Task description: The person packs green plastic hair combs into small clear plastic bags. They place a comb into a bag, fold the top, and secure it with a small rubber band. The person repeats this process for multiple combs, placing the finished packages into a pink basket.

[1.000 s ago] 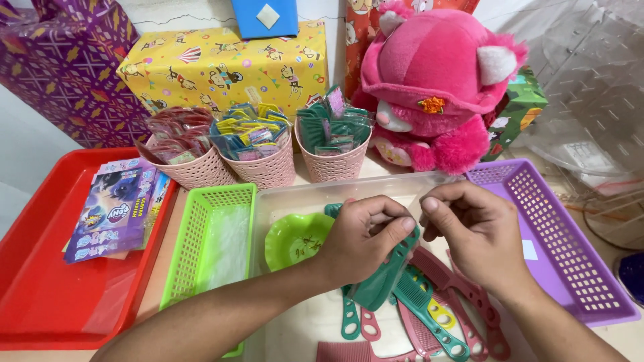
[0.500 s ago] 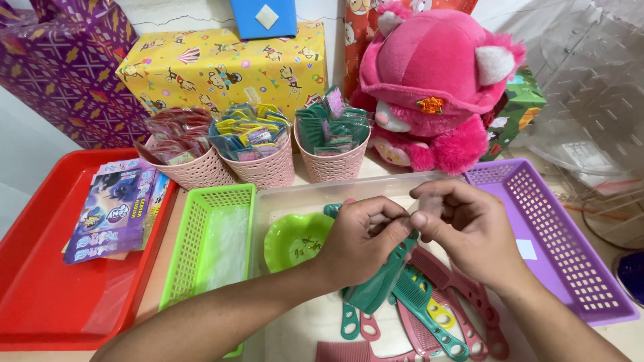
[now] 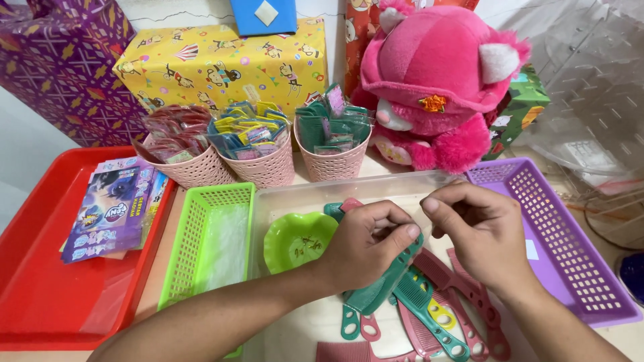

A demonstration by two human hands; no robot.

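Your left hand [image 3: 365, 245] is curled closed around a teal comb [image 3: 386, 285], thumb pressed on its upper end, and the comb slants down toward you over the clear plastic tray [image 3: 295, 194]. Your right hand [image 3: 486, 231] hovers just beside it with the fingers bent in narrow toward the left thumb; whether it pinches anything you cannot tell, as the fingertips hide the spot where the hands meet.

Under both hands, more combs [image 3: 436, 315] lie loose in the clear tray, pink and teal mixed and overlapping, so an exact count is not possible; at least six show. A green heart-shaped dish [image 3: 295, 241] sits in the same tray, touching your left hand's knuckle side.

Left of the tray is one green basket [image 3: 194, 255] holding clear film, and beyond that one red tray [image 3: 40, 295] carrying flat printed packets [image 3: 111, 208]. On the right is one purple basket [image 3: 577, 255]. Behind the tray stand three pink woven cups [image 3: 268, 171] packed with small wrapped items: red, blue-yellow, and teal. Further back are a pink plush toy [image 3: 436, 87], a yellow gift box [image 3: 221, 64] and a purple gift box [image 3: 60, 67].
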